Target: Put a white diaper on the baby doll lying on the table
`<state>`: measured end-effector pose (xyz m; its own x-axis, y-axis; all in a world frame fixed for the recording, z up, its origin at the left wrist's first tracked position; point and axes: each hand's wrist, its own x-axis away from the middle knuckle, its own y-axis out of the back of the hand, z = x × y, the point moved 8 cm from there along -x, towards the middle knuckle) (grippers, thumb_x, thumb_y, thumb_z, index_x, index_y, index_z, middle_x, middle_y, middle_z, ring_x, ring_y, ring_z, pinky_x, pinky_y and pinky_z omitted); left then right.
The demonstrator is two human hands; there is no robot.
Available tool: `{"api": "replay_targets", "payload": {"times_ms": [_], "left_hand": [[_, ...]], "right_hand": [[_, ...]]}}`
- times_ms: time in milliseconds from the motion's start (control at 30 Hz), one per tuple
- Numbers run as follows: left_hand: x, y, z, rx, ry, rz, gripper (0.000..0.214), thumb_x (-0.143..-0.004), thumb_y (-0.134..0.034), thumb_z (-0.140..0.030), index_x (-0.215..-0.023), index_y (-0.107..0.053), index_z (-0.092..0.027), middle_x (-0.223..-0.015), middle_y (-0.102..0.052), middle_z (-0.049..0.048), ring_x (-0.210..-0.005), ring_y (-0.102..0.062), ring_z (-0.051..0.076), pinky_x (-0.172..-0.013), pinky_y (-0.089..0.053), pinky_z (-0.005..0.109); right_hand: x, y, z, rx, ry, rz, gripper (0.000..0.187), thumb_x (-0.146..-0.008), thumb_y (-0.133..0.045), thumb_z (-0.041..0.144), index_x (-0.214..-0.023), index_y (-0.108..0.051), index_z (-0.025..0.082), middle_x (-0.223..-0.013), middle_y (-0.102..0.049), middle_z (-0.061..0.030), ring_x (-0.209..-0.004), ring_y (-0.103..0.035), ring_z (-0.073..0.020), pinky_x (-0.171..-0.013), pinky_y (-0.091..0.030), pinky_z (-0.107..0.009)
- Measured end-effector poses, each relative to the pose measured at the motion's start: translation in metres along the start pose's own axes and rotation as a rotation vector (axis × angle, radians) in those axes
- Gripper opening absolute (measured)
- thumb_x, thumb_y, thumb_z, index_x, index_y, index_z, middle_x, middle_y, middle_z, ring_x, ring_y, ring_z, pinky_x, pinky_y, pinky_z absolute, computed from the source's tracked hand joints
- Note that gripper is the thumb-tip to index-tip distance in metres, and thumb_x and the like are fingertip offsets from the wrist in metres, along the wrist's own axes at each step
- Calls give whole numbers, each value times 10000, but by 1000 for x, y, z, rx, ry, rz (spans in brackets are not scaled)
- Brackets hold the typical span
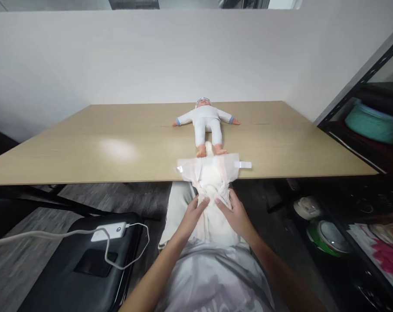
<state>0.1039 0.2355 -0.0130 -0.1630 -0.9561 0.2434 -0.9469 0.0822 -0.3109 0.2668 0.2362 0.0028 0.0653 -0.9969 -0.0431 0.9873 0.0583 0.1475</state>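
Your left hand (pixel 194 213), part-curled, is gripping the left side of an unfolded white disposable diaper (pixel 212 174), which is spanning your lap and the near edge of the pale-brown rectangular tabletop (pixel 281 143). Beyond, a white-clothed baby doll (pixel 207 115) is pointing its feet toward that edge. Your right hand (pixel 237 216), also part-curled, is gripping the diaper's right side.

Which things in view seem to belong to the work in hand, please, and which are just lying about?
Likely part of the work:
- diaper, held by the left hand and right hand
- doll, lying on the table

Apparently just lying about:
- white device with its cable
- dark flat object
- teal container
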Motion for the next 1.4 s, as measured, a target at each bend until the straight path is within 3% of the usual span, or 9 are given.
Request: {"api": "replay_targets", "payload": {"times_ms": [233, 400, 567, 800, 967, 1100, 1167, 1267, 1400], "left_hand": [[4, 5, 15, 7, 27, -22, 703, -807, -906, -669, -1288, -785, -171, -1295, -831, 122, -1245, -767, 365, -1206, -550, 502], [9, 0, 5, -56, 1, 5, 609, -911, -819, -648, -1289, -759, -174, -1265, -828, 120, -1179, -775, 332, -1104, -584, 444], [9, 8, -7, -463, -190, -39, 485, -1046, -646, -647, -1195, -698, -189, -1174, -791, 74, -1108, -723, 269, -993, -551, 361], [11, 18, -21, -964, -322, -7, 317, -1130, -553, -513, -1207, -695, -240, -1077, -776, 56, -1001, -700, 262, -907, -523, 383], [4, 25, -87, -1211, -647, 26, 163, -1124, -574, -290, -1228, -696, -263, -1133, -810, 33, -1022, -722, 240, -960, -481, 411], [-40, 32, -151, -1364, -999, -50, 245, -1075, -612, -218, -1316, -651, -246, -1238, -811, 54, -1120, -720, 264, -1063, -452, 463], [-84, 33, -168, -1497, -1017, -26, 394, -1071, -622, -253, -1463, -601, -221, -1457, -729, 126, -1290, -674, 321, -1102, -471, 493], [-149, 25, -177, -1716, -983, 71, 666, -1041, -614, -209, -1683, -439, -191, -1774, -409, 226, -1584, -461, 426, -1204, -450, 581], [-196, -3, -170, -1854, -1002, 360, 951, -933, -660, -82, -1782, -282, -286, -1888, -166, 153, -1718, -263, 426, -1319, -356, 601]], "right_hand": [[11, 12, -14, 79, 27, -64, 486, -1036, -658, 628, -1341, -612, 252, -1287, -755, -102, -1167, -725, -289, -1044, -595, -465], [7, 40, 39, 304, 281, -303, 594, -1040, -680, 521, -1547, -501, 270, -1533, -617, -158, -1300, -649, -305, -1107, -582, -532], [-40, -4, 95, 655, 548, -2, 456, -1104, -601, 402, -1546, -610, 294, -1628, -597, -106, -1558, -507, -307, -1348, -401, -557], [-112, -43, 49, 981, 487, 286, 609, -1118, -600, 515, -1672, -548, 267, -1786, -433, -133, -1675, -375, -354, -1392, -307, -619], [-118, -37, 42, 993, 507, 330, 631, -1150, -502, 568, -1734, -447, 337, -1835, -354, -78, -1706, -333, -316, -1406, -293, -610], [-122, -38, 45, 1014, 512, 387, 671, -1148, -485, 606, -1757, -397, 340, -1844, -335, -66, -1722, -300, -312, -1407, -302, -609], [-124, -38, 45, 1010, 518, 395, 669, -1144, -487, 618, -1755, -397, 359, -1841, -343, -48, -1723, -300, -306, -1407, -310, -607], [-125, -38, 45, 1008, 525, 389, 651, -1141, -498, 617, -1737, -433, 364, -1838, -349, -39, -1727, -291, -300, -1413, -297, -613], [-125, -38, 44, 1015, 505, 400, 663, -1139, -512, 611, -1736, -442, 330, -1840, -340, -70, -1725, -294, -303, -1416, -283, -617]]}}
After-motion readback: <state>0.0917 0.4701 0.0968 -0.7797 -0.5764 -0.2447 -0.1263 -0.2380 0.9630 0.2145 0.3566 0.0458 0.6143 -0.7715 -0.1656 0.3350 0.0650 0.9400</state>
